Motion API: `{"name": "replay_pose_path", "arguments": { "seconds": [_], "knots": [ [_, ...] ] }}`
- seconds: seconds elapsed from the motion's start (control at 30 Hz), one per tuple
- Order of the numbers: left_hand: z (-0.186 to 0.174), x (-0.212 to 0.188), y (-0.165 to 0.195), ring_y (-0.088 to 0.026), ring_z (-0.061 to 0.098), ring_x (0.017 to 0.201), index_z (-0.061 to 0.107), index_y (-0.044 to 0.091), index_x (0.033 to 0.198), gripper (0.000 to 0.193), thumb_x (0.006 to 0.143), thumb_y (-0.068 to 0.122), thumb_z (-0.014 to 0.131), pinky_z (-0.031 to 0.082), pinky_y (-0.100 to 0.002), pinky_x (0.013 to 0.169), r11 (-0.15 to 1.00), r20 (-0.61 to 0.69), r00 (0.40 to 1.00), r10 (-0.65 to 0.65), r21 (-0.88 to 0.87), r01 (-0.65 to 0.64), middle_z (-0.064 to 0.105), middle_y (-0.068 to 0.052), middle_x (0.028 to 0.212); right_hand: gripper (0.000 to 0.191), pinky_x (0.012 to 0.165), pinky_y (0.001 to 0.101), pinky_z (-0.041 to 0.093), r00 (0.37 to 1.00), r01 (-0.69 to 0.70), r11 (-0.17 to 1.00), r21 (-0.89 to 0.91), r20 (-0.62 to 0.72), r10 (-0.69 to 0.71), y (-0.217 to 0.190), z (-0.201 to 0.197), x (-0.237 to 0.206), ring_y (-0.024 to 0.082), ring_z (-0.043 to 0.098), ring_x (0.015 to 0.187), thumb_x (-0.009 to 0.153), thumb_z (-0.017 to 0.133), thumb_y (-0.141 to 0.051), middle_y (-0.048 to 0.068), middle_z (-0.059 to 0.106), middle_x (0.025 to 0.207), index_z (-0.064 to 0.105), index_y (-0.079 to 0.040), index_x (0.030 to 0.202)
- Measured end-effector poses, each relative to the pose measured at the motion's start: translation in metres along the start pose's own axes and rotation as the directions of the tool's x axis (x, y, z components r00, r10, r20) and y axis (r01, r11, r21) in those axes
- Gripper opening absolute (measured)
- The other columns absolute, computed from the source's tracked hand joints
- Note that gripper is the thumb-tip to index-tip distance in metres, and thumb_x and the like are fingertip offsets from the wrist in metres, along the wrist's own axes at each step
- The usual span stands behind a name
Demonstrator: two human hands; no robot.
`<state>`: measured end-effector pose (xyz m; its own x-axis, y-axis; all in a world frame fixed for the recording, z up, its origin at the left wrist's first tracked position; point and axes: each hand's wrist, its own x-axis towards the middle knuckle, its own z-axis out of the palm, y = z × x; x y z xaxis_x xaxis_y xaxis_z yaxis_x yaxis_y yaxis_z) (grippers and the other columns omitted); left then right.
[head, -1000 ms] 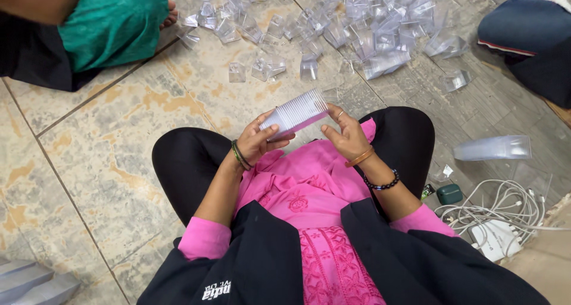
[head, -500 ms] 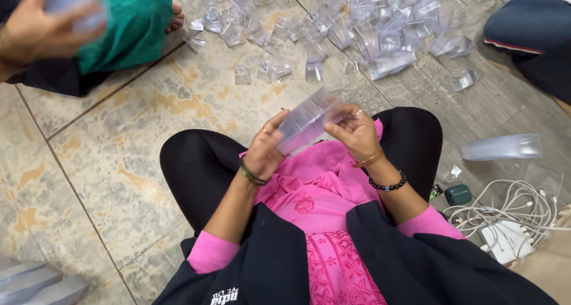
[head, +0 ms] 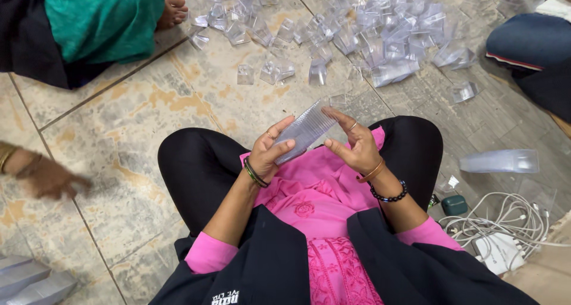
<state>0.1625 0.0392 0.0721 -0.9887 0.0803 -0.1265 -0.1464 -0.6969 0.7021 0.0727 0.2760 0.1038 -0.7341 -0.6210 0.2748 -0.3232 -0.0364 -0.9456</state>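
1. A person sits cross-legged on a tan tiled floor (head: 119, 132), seen from above, wearing black leggings, a bright pink tunic and a dark open jacket.
2. The left hand (head: 267, 153) curls around a tilted stack of clear, nested plastic cups (head: 304, 131), thumb on the near side and fingers wrapped behind, pinching its lower end. A green and dark bangle sits on that wrist.
3. The right hand (head: 355, 145) is half spread, with its fingertips resting against the upper right side of the stack (a ring shows on one finger). An orange bangle and a black bead bracelet circle that wrist.
4. The stack is held above the lap, near the middle of the view, its upper end pointing toward one o'clock.
5. At twelve to one o'clock, well apart from the hands, a wide scatter of loose clear plastic cups (head: 357, 37) lies on the floor.
6. At three o'clock, a second long stack of clear cups (head: 499, 161) lies on its side on the floor.
7. At four o'clock sits a tangle of white cables (head: 511, 222) over a white power adapter (head: 498, 251), with a small dark green case (head: 454, 205) just beside it.
8. At ten o'clock, another seated person's teal garment (head: 101, 19) and bare foot show; at nine o'clock, a blurred hand of another person (head: 50, 177) hovers over the floor.
9. At two o'clock, a third person's knee in blue trousers (head: 526, 43) enters the view.
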Motion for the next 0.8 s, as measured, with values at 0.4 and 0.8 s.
{"name": "replay_pose_path", "arguments": {
  "seconds": [0.4,0.8],
  "knots": [
    [-0.003,-0.003,-0.008,-0.031,0.056,0.134,0.034,0.003,0.157,0.063,0.105,0.035,0.05,0.048,-0.053,0.111,0.958,0.064,0.994,-0.09,-0.267,0.104,0.051,-0.016,0.151,0.072,0.131,0.0413,0.027,0.999,-0.043,0.98,0.192,-0.005,0.045,0.008,0.01,0.003,0.025,0.038,0.154,0.095,0.072,0.0,0.017,0.043,0.161,0.035,0.003,0.158],
    [-0.001,-0.004,-0.029,-0.025,0.057,0.134,0.033,0.005,0.158,0.063,0.105,0.033,0.05,0.044,-0.045,0.116,0.976,0.09,0.989,-0.114,-0.178,0.129,0.054,-0.012,0.148,0.049,0.108,0.0359,0.049,0.956,-0.23,0.831,0.507,-0.043,0.291,0.038,0.014,0.003,0.018,0.057,0.129,0.098,0.072,-0.005,0.011,0.055,0.145,0.05,-0.006,0.143]
  ]
}}
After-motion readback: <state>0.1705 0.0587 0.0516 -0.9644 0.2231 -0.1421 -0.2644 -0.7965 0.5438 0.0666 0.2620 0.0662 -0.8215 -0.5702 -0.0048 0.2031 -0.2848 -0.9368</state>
